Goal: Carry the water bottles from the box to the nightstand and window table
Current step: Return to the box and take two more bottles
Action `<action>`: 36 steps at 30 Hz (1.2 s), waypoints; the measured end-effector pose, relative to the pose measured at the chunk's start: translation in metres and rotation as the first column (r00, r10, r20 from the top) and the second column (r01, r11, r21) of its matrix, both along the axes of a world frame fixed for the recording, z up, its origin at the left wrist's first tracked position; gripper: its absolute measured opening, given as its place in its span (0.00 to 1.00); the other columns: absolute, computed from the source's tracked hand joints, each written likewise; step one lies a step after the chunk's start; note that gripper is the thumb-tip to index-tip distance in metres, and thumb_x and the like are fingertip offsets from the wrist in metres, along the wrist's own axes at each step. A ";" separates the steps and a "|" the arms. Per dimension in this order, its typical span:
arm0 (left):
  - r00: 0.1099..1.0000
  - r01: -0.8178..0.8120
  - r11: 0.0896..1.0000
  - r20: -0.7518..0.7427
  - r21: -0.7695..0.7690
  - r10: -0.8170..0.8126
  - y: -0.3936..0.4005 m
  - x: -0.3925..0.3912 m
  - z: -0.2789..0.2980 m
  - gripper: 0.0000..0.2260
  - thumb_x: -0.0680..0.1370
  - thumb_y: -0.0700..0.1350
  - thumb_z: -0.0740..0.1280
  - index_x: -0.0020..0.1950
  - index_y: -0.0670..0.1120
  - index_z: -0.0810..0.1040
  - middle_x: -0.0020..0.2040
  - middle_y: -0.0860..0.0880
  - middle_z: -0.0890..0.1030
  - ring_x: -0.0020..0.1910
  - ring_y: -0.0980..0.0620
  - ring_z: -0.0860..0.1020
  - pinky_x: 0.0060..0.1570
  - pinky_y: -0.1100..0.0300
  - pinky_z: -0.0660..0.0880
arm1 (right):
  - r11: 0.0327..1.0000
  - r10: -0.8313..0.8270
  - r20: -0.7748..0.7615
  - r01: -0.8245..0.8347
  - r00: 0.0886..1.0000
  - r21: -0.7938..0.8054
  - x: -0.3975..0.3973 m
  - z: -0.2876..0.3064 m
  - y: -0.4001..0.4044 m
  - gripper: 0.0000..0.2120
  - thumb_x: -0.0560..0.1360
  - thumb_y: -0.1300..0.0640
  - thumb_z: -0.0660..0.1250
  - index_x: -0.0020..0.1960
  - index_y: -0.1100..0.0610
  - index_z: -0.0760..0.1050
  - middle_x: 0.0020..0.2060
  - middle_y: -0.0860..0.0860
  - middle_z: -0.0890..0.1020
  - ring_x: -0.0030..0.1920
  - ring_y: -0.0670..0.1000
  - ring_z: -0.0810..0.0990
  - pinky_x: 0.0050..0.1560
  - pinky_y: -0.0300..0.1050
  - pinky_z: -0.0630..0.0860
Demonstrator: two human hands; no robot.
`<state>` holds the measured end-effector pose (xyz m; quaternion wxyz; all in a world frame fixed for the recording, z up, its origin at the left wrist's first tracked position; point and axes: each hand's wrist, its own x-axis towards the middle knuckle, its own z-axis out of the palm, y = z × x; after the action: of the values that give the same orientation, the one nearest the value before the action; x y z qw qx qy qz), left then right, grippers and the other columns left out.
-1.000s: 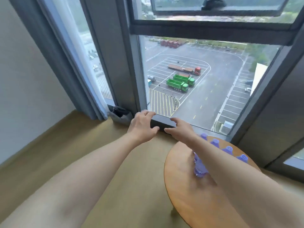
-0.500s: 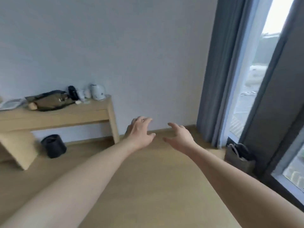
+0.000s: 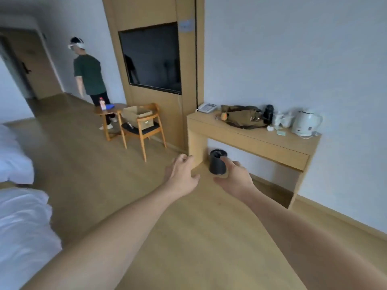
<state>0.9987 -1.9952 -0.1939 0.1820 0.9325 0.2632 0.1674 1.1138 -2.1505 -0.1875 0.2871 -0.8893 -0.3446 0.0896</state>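
Observation:
A cardboard box [image 3: 136, 115] sits on a wooden chair [image 3: 144, 130] across the room, below the wall TV; its contents are hidden from here. No water bottles show in this view. My left hand [image 3: 181, 176] and my right hand [image 3: 234, 178] are stretched out in front of me over the wooden floor, both empty with fingers loosely apart. The window table and the nightstand are out of view.
A wooden desk [image 3: 251, 139] on the right holds a phone, a bag, cups and a white kettle [image 3: 304, 123]; a black bin [image 3: 217, 162] stands under it. A person [image 3: 89, 76] stands by a small round table [image 3: 109, 110]. White bedding [image 3: 18, 206] lies at left.
My view has swung left from the window and the round table with its bottles, past the desk, into the room. Both hands stay empty and outstretched.

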 end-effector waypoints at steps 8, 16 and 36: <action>0.934 -0.350 0.933 -0.045 0.078 0.354 0.163 0.023 0.012 0.26 0.79 0.56 0.69 0.75 0.53 0.69 0.74 0.49 0.68 0.72 0.45 0.66 0.67 0.48 0.71 | 0.953 0.303 -0.014 -0.303 0.953 0.022 0.069 0.002 0.214 0.39 0.75 0.48 0.71 0.81 0.45 0.58 0.71 0.56 0.71 0.69 0.60 0.71 0.65 0.56 0.76; 0.868 -0.486 0.871 -0.077 0.071 0.490 0.293 0.070 0.023 0.29 0.77 0.54 0.70 0.76 0.51 0.69 0.75 0.44 0.68 0.73 0.42 0.66 0.68 0.43 0.71 | 0.878 0.478 0.002 -0.478 0.878 0.015 0.127 0.013 0.385 0.39 0.75 0.45 0.72 0.81 0.44 0.58 0.75 0.56 0.68 0.74 0.60 0.67 0.68 0.57 0.74; 0.844 -0.522 0.853 -0.149 -0.009 0.515 0.760 0.115 -0.011 0.26 0.77 0.52 0.70 0.74 0.49 0.70 0.71 0.43 0.70 0.71 0.40 0.66 0.66 0.43 0.72 | 0.870 0.485 -0.005 -0.483 0.875 -0.104 0.170 -0.033 0.848 0.40 0.74 0.44 0.71 0.81 0.41 0.57 0.74 0.52 0.69 0.71 0.59 0.69 0.62 0.57 0.77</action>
<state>1.1138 -1.2347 -0.2047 0.1340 0.8314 0.5215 0.1373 1.2836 -1.3025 -0.2203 0.2062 -0.7892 -0.5541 0.1665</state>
